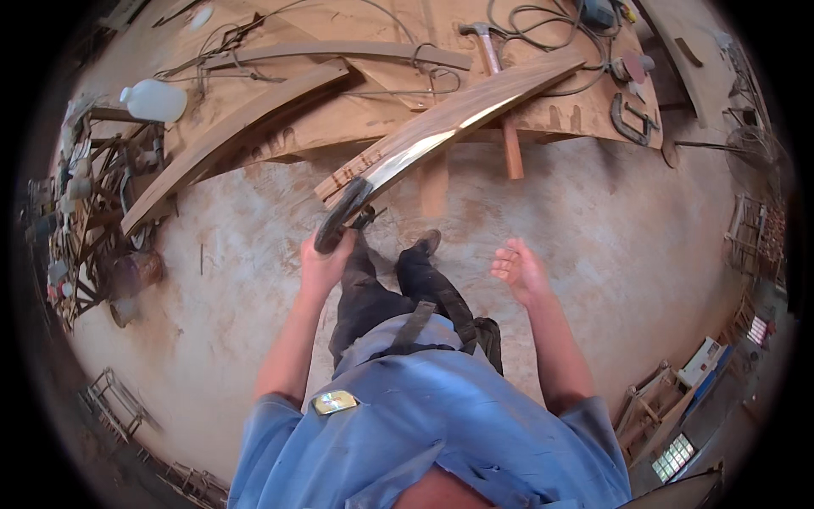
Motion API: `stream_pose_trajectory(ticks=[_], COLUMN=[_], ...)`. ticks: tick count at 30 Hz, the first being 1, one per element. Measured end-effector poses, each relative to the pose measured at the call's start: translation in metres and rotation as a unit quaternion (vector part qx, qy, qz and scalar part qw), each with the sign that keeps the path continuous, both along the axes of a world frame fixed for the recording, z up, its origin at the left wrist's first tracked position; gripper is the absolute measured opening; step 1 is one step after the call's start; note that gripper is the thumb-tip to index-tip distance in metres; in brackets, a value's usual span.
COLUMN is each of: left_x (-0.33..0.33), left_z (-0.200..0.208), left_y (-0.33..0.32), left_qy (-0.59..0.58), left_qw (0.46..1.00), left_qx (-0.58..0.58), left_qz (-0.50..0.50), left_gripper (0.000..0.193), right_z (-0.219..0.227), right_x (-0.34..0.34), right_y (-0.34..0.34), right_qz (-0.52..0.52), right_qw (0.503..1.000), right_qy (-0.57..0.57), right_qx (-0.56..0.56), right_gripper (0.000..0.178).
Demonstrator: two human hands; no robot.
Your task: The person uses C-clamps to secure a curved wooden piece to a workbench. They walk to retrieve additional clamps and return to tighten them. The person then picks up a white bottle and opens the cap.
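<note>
My left hand (pixel 320 265) is closed around a dark metal C-clamp (pixel 343 216). The clamp's far end overlaps the near left end of a long, gently curved wooden board (pixel 441 127); whether it grips the wood, I cannot tell. That board lies slantwise across the table's front edge, its near end sticking out over the floor. Light glints along its edge. Away from the board, my right hand (pixel 520 270) hangs over the floor, fingers curled together and nothing visible in them.
On the wooden worktable (pixel 386 93) lie a hammer (pixel 489 53), a second C-clamp (pixel 632 123), cables (pixel 543 25) and a sander with a round disc (pixel 629 68). Another curved board (pixel 233 127) juts past the table's left edge. A white plastic jug (pixel 154 100) stands at the left.
</note>
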State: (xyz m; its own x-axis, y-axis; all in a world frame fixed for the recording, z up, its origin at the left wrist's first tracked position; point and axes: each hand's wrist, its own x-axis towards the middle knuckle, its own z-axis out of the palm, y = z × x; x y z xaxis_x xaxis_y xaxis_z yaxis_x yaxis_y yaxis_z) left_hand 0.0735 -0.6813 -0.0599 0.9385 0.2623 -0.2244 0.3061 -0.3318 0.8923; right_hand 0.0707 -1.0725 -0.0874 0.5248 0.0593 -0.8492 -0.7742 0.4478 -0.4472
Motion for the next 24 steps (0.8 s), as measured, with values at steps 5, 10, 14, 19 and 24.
stream_pose_trajectory(ticks=[5, 10, 14, 19, 24], left_x=[0.001, 0.001, 0.016, 0.032, 0.053], left_z=[-0.035, -0.052, -0.050, -0.066, -0.065], left_y=[0.013, 0.016, 0.017, 0.014, 0.005], left_qy=[-0.051, -0.063, -0.112, -0.138, -0.152], left_qw=[0.992, 0.981, 0.973, 0.974, 0.970], left_qx=[0.077, 0.122, 0.123, 0.082, 0.074], left_qz=[-0.091, -0.134, -0.157, -0.161, -0.177], left_gripper=[0.016, 0.020, 0.022, 0.022, 0.023], right_z=[0.000, 0.008, 0.014, 0.011, 0.014], right_x=[0.007, 0.003, -0.005, -0.004, 0.004], right_y=[-0.009, -0.007, -0.004, 0.006, 0.019], right_qz=[-0.008, -0.007, -0.023, -0.013, -0.012], right_qw=[1.000, 1.000, 0.999, 0.998, 0.997], right_qy=[-0.010, 0.007, 0.025, 0.037, 0.041], right_qx=[-0.003, -0.026, -0.026, -0.041, -0.062], right_gripper=[0.031, 0.029, 0.028, 0.027, 0.027])
